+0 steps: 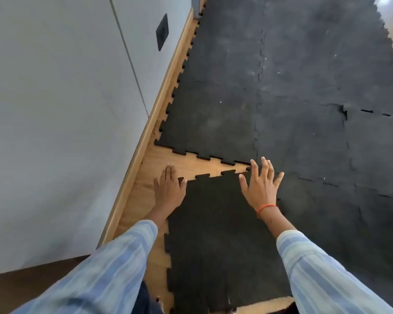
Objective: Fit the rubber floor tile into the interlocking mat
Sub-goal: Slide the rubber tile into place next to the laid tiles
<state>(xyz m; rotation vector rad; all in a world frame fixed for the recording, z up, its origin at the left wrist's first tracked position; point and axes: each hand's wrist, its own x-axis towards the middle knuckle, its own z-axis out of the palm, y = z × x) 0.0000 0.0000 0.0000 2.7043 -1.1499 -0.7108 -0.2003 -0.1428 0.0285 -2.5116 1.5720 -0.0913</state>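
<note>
Roughly halfway, by my reading: your rubber floor tile (222,223) lies flat on the wooden floor (191,164) with its right corner meeting the interlocking mat (281,98), while a wedge-shaped gap keeps the far teeth apart. Your left hand (168,191) presses open-palmed at the tile's left corner, and your right hand (260,185) lies spread and flat at the right one, gripping nothing. Whether the right-side seam has locked is hard to make out, and your sleeves hide the near edge.

We see the black rubber tile (218,234) lying flat on wood — its toothed far edge angled, not yet meshed with the dark mat (281,87).
</note>
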